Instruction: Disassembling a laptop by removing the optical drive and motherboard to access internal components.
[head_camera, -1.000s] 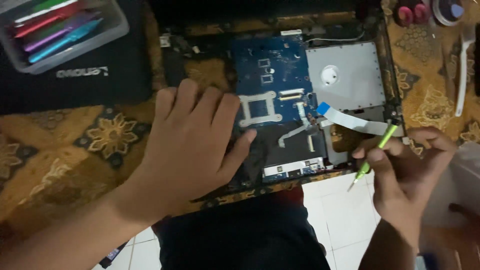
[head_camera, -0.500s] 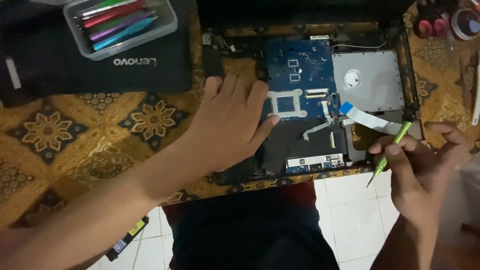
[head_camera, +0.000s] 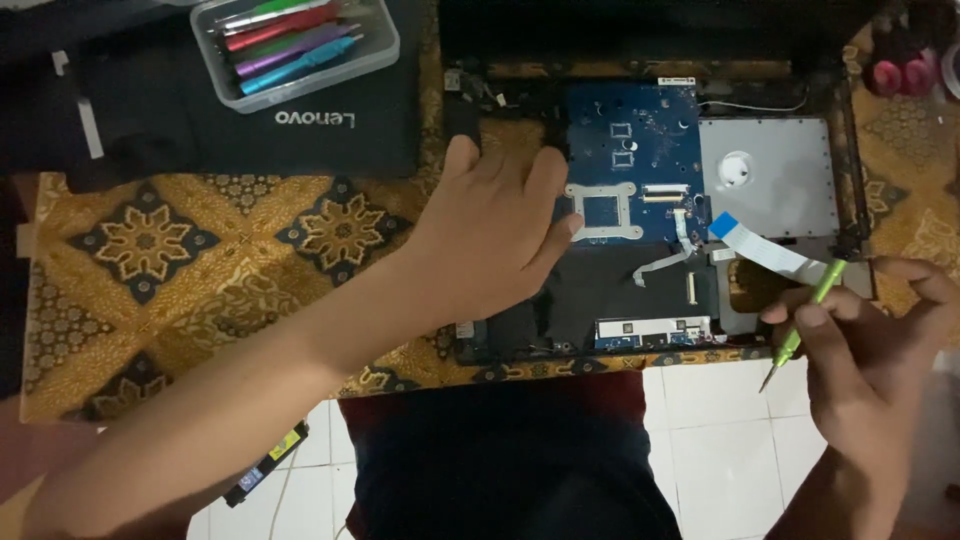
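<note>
From the head camera, looking straight down: an opened laptop base (head_camera: 600, 300) lies on a brown and gold patterned cloth (head_camera: 200, 260), its insides bare. The left hand (head_camera: 490, 235) lies flat on the left part of the base, palm down, fingers together and stretched toward the far side, thumb out to the right and touching the silver bracket (head_camera: 600, 212) on the blue circuit board (head_camera: 630, 150). It grips nothing; it just presses on the chassis.

Over at the right, the right hand (head_camera: 870, 350) hovers at the near right corner of the base, fingers curled and pinching a thin green screwdriver (head_camera: 805, 320). The tool slants, its metal tip pointing down toward the near edge, over the white tiled floor (head_camera: 720, 440). Its tip touches nothing.

Just beside that screwdriver, a white ribbon cable (head_camera: 770, 250) with a blue end runs diagonally from the board's right edge toward the right hand. Behind it sits a grey metal plate (head_camera: 790, 190) with a round hole.

Far left, a clear plastic box of coloured pens (head_camera: 295, 45) rests on a black laptop cover (head_camera: 250, 130), well apart from both hands. In the far right corner there are two small red caps (head_camera: 900, 75). Near the bottom, a dark garment on the person's lap (head_camera: 510, 460) fills the middle.
</note>
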